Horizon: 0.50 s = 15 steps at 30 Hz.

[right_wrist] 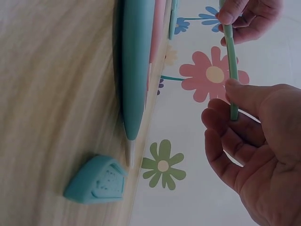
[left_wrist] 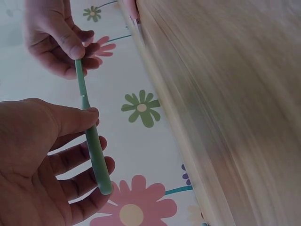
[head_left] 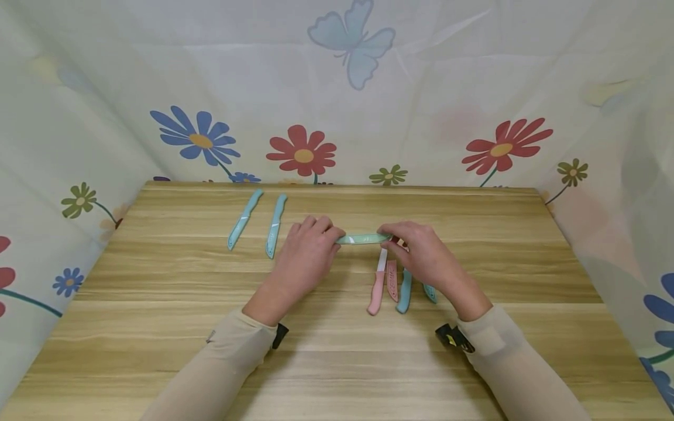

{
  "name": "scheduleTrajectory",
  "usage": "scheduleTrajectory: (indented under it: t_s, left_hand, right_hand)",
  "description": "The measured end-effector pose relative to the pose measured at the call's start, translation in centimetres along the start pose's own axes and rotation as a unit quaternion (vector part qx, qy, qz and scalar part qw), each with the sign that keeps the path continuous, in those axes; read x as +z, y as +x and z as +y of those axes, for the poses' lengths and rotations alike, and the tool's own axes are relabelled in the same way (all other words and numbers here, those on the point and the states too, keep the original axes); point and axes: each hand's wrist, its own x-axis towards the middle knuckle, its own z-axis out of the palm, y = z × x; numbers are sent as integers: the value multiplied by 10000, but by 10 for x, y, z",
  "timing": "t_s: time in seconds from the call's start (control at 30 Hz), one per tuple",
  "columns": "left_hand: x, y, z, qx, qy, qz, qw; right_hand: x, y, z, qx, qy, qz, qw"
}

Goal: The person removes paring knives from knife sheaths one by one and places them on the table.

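Observation:
A light green knife [head_left: 363, 239], its blade in a matching sheath [right_wrist: 232, 63], is held level above the table between both hands. My left hand [head_left: 308, 251] grips the handle [left_wrist: 98, 157], thumb on one side and fingers on the other. At the opposite end, my right hand [head_left: 429, 254] pinches the sheath between thumb and fingers. Below the right hand lie a pink knife [head_left: 377, 289] with a bare white blade, a pink sheath [head_left: 392, 283], a blue knife [head_left: 404, 290] and a blue sheath [head_left: 430, 293]; the hand partly hides the blue pieces.
Two sheathed blue knives [head_left: 244, 221] [head_left: 276, 227] lie side by side on the wooden table [head_left: 158, 304], left of the left hand. A flower-printed cloth [head_left: 421, 117] stands behind the table and along its sides.

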Motion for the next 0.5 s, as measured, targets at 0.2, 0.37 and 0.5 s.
scheduleTrajectory:
  t_s: [0.2, 0.37, 0.5]
  left_hand:
    - [0, 1, 1, 14, -1, -116, 9999]
    - [0, 0, 2, 40, -4, -160, 9999]
    - [0, 0, 3, 69, -1, -185, 9998]
  right_hand:
    - [-1, 0, -1, 128, -24, -183, 9997]
    - [-2, 0, -3, 291, 4, -322, 9991]
    - [-4, 1, -4, 355, -32, -449, 9984]
